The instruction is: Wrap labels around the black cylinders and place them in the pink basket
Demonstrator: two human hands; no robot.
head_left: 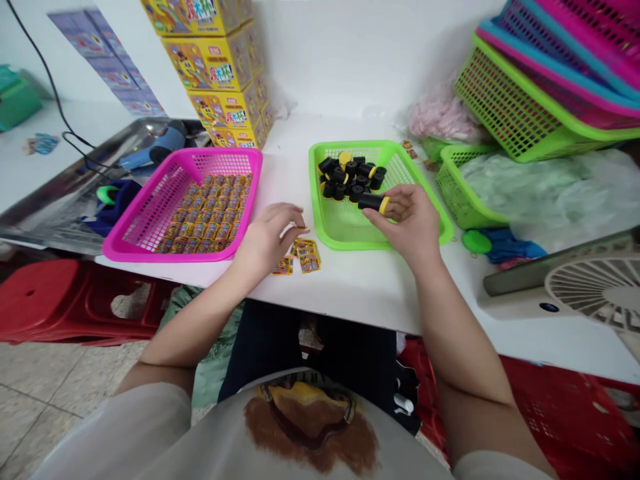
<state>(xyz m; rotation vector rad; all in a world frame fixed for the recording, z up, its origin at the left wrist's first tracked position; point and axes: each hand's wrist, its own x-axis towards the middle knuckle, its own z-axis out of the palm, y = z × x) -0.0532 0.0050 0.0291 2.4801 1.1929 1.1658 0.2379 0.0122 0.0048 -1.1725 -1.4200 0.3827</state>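
My right hand grips a small black cylinder with a yellow end, tilted above the green basket. In that basket lie several more black cylinders of the same kind, heaped toward the far side. My left hand hovers over the table between the two baskets, with thumb and fingers pinched together. Whatever its fingertips hold is too small to make out. Right by it, several printed yellow-orange wrappers lie on the white table. Rows of cylinders in printed wraps fill much of the pink basket.
Stacked yellow boxes stand behind the pink basket. A metal tray with a blue tool lies at left. Stacked baskets, plastic bags and a fan crowd the right. Red stools stand below.
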